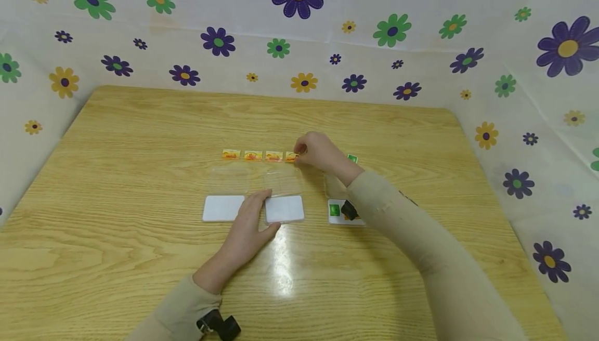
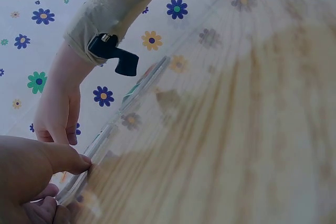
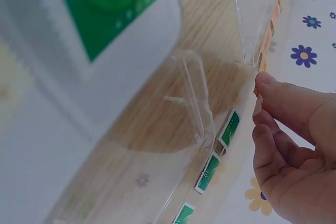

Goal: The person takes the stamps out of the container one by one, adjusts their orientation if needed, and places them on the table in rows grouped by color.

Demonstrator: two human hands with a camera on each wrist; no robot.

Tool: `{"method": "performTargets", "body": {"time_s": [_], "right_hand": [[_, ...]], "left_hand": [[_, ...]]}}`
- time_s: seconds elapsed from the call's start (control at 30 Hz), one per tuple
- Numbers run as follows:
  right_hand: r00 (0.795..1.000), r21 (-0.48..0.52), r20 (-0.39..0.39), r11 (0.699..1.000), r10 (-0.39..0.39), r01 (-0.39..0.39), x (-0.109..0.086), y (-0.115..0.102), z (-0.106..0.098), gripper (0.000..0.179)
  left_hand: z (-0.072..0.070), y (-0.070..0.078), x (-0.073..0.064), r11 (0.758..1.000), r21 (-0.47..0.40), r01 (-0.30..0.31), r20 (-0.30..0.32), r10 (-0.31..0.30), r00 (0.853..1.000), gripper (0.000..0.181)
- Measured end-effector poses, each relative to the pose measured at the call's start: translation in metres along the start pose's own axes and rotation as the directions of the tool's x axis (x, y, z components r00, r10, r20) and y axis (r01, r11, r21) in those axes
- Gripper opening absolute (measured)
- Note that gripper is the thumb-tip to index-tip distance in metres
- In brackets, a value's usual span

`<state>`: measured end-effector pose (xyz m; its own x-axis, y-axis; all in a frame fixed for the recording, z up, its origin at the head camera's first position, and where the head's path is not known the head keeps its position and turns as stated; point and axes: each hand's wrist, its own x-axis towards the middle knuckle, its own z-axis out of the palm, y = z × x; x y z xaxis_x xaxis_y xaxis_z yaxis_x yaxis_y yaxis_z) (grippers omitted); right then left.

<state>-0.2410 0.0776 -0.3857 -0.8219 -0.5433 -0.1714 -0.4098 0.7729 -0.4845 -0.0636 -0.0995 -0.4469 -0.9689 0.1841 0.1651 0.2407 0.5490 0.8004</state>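
Note:
My right hand (image 1: 320,154) pinches the rightmost orange-yellow stamp (image 1: 291,157) between thumb and fingertips. In the right wrist view that stamp (image 3: 258,106) shows as a thin edge. Three similar stamps (image 1: 253,156) continue the row to its left. My left hand (image 1: 250,226) holds the middle flat case with a white insert (image 1: 285,209), fingers at its upper left corner and thumb at its lower edge. Its transparent lid (image 1: 283,182) lies opened behind it. Another white-lined case (image 1: 223,208) sits left of the hand, with its own clear lid (image 1: 229,180).
At right, a third opened case (image 1: 333,220) holds a green stamp (image 1: 334,210), partly covered by the right sleeve and wrist strap. More green stamps (image 3: 229,128) lie behind it. Flowered white cloth (image 1: 306,44) stands along the back and sides of the wooden table (image 1: 140,138).

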Motion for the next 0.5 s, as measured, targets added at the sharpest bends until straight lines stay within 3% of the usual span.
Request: {"method": "performTargets", "body": {"time_s": [0.5], "right_hand": [[1.0,-0.037,0.007,0.999,-0.019,0.019,0.0061,0.0009,0.0031,0.022]], "left_hand": [[0.0004,-0.0011,0.0,1.0,0.013,0.006,0.002,-0.006,1.0,0.066]]}}
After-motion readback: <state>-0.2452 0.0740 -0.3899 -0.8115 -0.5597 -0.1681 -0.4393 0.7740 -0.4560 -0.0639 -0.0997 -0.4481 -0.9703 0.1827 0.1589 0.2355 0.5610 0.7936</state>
